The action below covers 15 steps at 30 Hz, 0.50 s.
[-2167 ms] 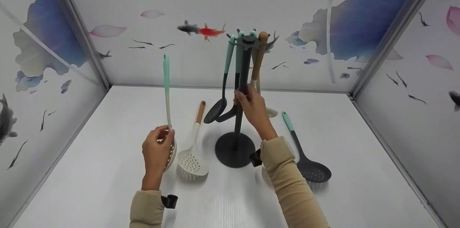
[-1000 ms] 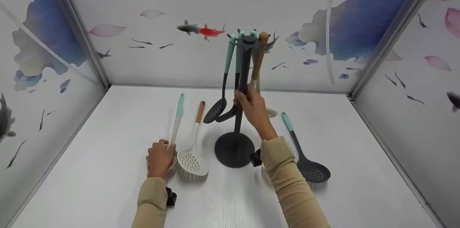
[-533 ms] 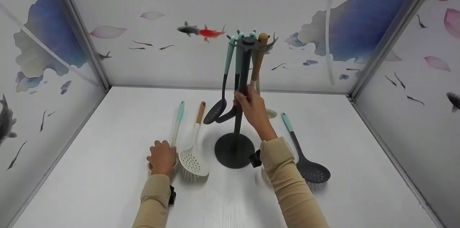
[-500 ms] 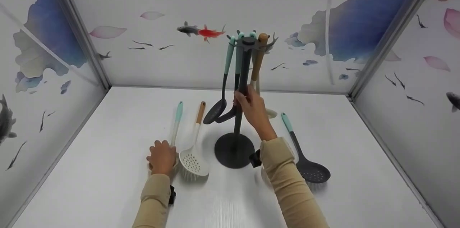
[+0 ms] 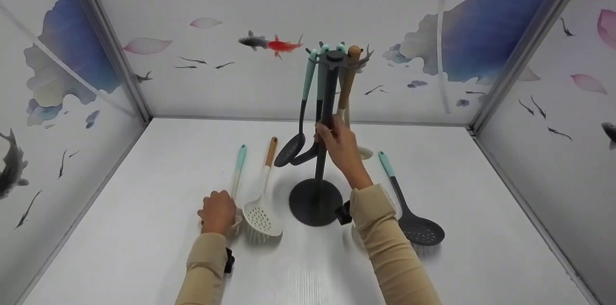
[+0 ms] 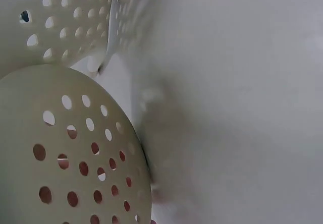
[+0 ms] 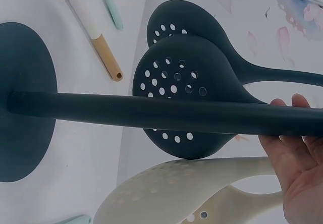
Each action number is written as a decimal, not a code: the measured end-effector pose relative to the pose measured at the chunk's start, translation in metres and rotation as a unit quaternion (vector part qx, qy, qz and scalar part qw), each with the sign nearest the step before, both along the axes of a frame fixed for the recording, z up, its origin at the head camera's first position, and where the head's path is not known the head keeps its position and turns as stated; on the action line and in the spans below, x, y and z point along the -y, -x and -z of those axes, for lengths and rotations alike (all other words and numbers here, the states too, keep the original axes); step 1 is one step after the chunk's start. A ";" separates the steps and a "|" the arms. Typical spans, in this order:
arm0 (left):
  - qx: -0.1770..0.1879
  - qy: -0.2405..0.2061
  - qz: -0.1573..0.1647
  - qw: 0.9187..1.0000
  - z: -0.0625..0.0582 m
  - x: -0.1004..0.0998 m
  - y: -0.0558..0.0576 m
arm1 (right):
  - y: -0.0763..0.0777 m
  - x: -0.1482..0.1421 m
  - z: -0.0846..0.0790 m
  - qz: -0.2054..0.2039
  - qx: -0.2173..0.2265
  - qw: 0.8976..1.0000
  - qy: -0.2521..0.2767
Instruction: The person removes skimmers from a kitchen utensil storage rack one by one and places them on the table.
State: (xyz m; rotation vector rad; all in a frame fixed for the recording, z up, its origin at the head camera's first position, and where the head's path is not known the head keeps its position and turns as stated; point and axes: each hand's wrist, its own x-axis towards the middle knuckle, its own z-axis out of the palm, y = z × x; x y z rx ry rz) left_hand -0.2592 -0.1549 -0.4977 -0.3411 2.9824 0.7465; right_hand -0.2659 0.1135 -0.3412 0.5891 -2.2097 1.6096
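Note:
My left hand (image 5: 217, 211) holds the perforated head of a white skimmer with a mint handle (image 5: 240, 163), which lies on the table with its handle pointing away. In the left wrist view, skin shows through the holes of that skimmer (image 6: 55, 133); most of the fingers are hidden. My right hand (image 5: 344, 151) grips the upright pole of a black utensil stand (image 5: 319, 163). Black utensils with mint handles, including a skimmer (image 5: 290, 149), hang from the top of the stand. A brown-handled white utensil (image 5: 347, 81) hangs there too, partly behind the hand.
A white skimmer with a brown handle (image 5: 262, 218) lies between my left hand and the stand's round base (image 5: 315, 204). To the right lies a black skimmer with a mint handle (image 5: 421, 230). A pale utensil is partly hidden under my right sleeve (image 5: 390, 237). Printed panels (image 5: 192, 88) enclose the table.
My left hand has lowered the mint-handled white skimmer; its handle has tipped from nearly upright down to the table. The right hand stays on the stand's pole.

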 end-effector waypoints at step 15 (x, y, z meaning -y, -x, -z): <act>-0.057 -0.102 0.064 0.991 -0.050 -0.022 0.007 | 0.000 -0.001 0.001 0.000 -0.011 1.000 -0.005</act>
